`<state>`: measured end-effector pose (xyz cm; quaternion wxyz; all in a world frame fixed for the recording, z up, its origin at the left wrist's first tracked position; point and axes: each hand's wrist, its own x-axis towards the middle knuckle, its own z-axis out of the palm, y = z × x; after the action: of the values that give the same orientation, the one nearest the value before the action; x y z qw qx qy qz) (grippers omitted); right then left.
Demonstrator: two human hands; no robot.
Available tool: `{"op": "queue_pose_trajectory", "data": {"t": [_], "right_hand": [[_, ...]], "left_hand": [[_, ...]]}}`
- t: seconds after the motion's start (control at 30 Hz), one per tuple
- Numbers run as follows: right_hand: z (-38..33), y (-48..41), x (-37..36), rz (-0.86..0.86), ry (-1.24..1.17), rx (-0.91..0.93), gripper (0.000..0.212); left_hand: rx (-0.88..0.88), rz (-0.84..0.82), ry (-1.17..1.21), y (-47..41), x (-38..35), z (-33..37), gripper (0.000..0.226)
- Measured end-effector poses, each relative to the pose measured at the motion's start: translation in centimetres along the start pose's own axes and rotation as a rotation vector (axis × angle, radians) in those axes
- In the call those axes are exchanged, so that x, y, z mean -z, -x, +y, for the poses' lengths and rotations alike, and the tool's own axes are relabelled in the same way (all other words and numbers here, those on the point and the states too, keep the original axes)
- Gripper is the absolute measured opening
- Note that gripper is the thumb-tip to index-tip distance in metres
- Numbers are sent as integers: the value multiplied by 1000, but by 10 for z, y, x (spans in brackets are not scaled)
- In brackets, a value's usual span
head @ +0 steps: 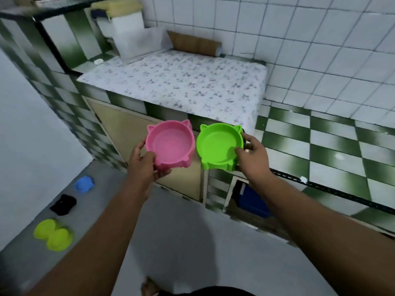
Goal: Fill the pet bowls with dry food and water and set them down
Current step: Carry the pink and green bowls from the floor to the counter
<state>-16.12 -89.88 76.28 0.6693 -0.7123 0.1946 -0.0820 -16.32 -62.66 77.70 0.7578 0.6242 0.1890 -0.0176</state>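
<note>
Pink bowl [170, 144] and green bowl [220, 145] are hanging side by side before the counter [181, 82], looking light, rigid, empty; left hand [143, 165] is pinching pink's seven-o'clock rim, right hand [252, 157] green's four-o'clock rim.

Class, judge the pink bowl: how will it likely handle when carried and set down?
Probably light: the left hand holds the pink bowl by one edge, and it looks empty. Likely stiff, since its unsupported side shows no sag. Its wide, low form should resist tipping.
</note>
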Motion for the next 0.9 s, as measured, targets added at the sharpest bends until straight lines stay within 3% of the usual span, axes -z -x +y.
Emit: {"op": "queue_pose_trajectory", "data": {"t": [0.27, 0.43, 0.9], "right_hand": [[19, -3, 159, 202, -83, -42, 39], [32, -4, 248, 380, -62, -44, 38], [60, -66, 434, 762, -113, -149, 39]], "left_hand": [[36, -190, -38, 44, -135, -28, 56], [79, -318, -80, 58, -223, -53, 39], [162, -561, -329, 30, -458, -116, 30]]}}
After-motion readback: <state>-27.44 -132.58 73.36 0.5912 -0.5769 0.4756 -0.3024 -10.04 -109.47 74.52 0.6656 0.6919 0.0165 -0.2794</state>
